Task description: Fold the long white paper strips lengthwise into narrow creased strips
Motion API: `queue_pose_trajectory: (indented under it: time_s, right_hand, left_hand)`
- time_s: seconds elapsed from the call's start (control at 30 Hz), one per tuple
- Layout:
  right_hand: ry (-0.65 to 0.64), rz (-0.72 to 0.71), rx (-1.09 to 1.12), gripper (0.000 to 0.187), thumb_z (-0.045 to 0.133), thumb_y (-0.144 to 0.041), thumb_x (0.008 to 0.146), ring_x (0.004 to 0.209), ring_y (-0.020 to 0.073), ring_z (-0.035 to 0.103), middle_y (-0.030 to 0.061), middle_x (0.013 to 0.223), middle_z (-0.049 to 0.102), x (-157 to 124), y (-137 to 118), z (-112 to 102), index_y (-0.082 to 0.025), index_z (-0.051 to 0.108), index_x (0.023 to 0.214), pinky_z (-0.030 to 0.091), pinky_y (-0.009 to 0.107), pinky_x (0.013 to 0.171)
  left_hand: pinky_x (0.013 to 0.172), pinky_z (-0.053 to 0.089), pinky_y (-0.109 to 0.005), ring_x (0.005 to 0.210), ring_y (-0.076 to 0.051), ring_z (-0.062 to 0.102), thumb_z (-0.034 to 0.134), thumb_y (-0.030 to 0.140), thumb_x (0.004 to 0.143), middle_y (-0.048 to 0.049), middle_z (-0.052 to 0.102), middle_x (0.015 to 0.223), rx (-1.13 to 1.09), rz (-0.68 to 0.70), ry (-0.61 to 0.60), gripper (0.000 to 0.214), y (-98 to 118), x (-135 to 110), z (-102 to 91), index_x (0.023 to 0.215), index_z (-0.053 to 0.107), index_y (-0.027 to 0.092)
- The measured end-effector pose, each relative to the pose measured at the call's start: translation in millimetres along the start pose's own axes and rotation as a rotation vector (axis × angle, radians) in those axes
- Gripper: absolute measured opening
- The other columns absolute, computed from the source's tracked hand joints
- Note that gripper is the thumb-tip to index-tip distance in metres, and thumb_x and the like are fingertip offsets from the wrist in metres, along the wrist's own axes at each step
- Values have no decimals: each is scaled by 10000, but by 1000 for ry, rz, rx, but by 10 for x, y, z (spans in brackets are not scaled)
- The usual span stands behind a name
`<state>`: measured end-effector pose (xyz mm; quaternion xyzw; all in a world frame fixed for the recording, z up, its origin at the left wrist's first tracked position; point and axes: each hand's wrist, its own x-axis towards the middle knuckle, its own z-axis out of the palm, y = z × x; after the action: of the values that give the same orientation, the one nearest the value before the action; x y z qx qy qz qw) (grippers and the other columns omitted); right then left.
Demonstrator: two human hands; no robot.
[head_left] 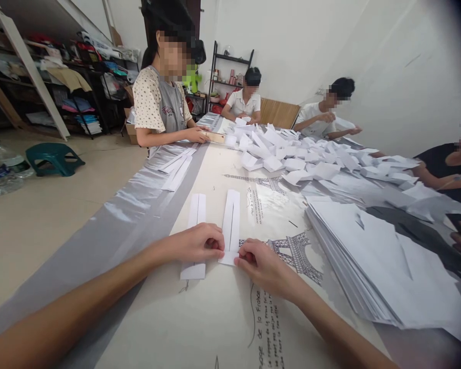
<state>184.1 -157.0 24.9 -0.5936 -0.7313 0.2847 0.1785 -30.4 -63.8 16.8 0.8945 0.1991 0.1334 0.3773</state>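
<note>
A long folded white paper strip point(231, 218) lies flat on the table, with a dark lengthwise slit down its middle. At its near end, my left hand point(200, 242) pinches the left edge between thumb and curled fingers. My right hand point(267, 267) grips the opposite edge at the same end, so both hands are closed on one strip. Just left of it rests a second folded paper strip point(198, 209) of the same kind, partly covered by my left hand and wrist.
A stack of white sheets point(369, 256) stands at the right on the printed tablecloth point(230, 318). Beyond it spreads a heap of folded white papers point(292, 151). Loose paper strips point(179, 171) lie toward the left edge. Several people work around the table; one stands holding a light-coloured object point(215, 137).
</note>
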Motion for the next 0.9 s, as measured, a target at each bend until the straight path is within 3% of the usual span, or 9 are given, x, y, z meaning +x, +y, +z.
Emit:
queue_pose_trajectory:
  time_s: [0.27, 0.53, 0.9]
  right_hand:
    - [46, -54, -87, 270, 464, -180, 901, 790, 193, 477, 2, 753, 474, -12, 1, 61, -221, 320, 676, 390, 323, 707]
    - [57, -42, -101, 288, 465, -187, 898, 767, 192, 478, -3, 731, 464, -4, -27, 67, -226, 301, 664, 386, 319, 681]
    - [78, -5, -81, 231, 521, -187, 852, 766, 183, 499, -1, 742, 531, 40, 12, 97, -213, 386, 666, 362, 295, 653]
  left_hand:
    - [692, 400, -269, 770, -152, 513, 572, 201, 871, -3, 549, 747, 111, 22, 11, 138, 118, -23, -5, 735, 581, 175]
    - [700, 360, -292, 747, -158, 473, 602, 376, 905, 23, 480, 682, 154, -37, 46, 361, 117, 33, 76, 655, 421, 190]
    - [677, 348, -288, 806, -182, 483, 668, 482, 827, 14, 497, 748, 115, -161, 10, 367, 134, 60, 87, 714, 457, 204]
